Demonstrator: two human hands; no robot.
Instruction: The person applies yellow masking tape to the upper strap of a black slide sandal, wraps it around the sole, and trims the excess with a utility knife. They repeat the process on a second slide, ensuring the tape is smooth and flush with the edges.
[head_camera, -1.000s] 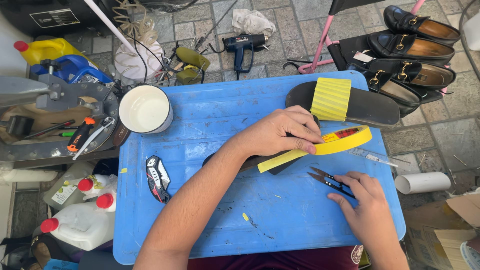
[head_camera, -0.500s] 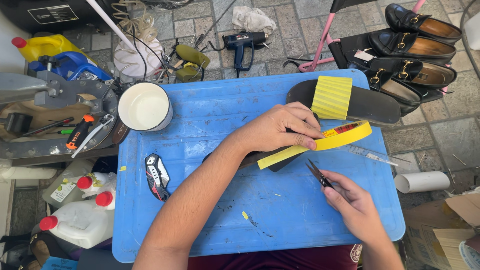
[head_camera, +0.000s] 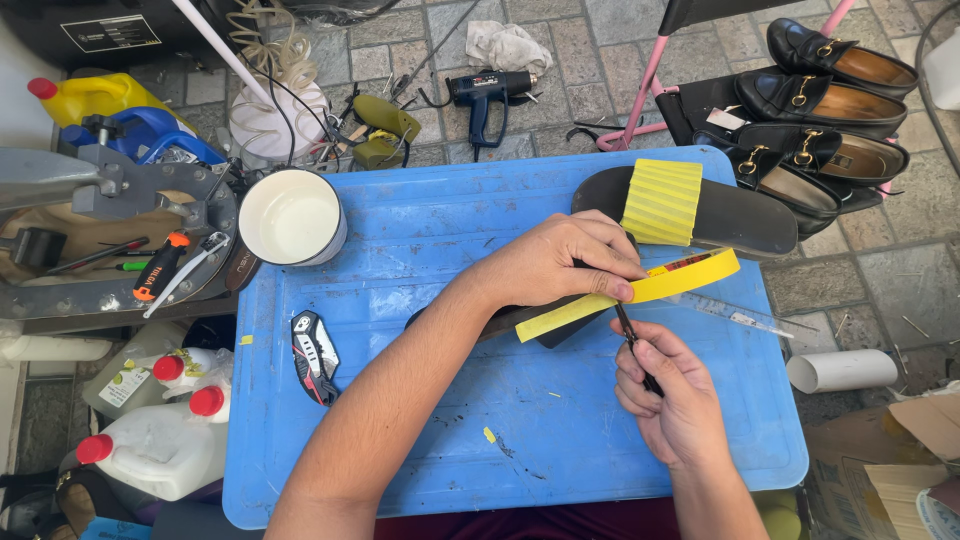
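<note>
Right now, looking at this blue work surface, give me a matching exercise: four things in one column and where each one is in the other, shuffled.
Things:
1. white cup
2. folding knife
3. yellow tape roll
4. scissors

Places:
A. in the right hand
B. far left corner of the blue lid
C. under the left hand fingers
D. left part of the lid, lying alone

Pairs: 1-B, 2-D, 3-C, 4-A

Showing up bright and even under soft daylight, casting only faint shadows beneath the forearms (no harsh glare anywhere). Staying sharp across the centre, bending slightly at the edges from wide-angle distortion.
</note>
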